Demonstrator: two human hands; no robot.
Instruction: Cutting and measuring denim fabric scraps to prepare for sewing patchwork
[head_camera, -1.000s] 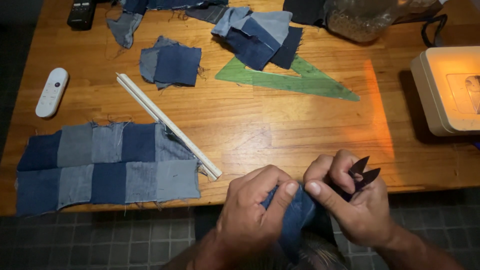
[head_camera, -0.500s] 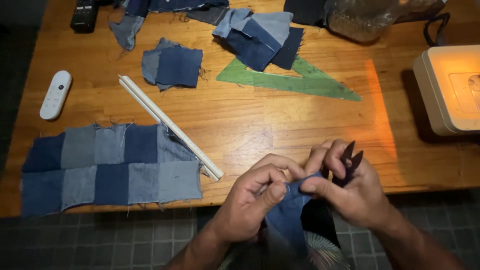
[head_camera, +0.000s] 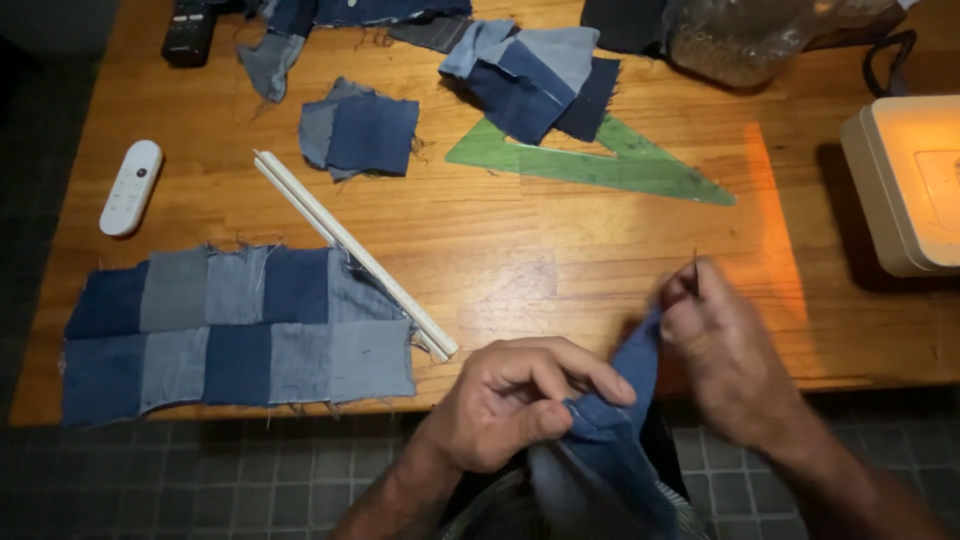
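Pinching one denim piece (head_camera: 610, 420), two hands (head_camera: 500, 405) close on it, the right (head_camera: 725, 355) perhaps gripping snips.

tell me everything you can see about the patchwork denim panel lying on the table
The patchwork panel is made of denim squares in dark and pale blue, sewn in two rows. It lies flat at the near left edge of the wooden table, its edges frayed with loose threads. A long white ruler rests slantwise over its upper right corner. Neither hand touches it.
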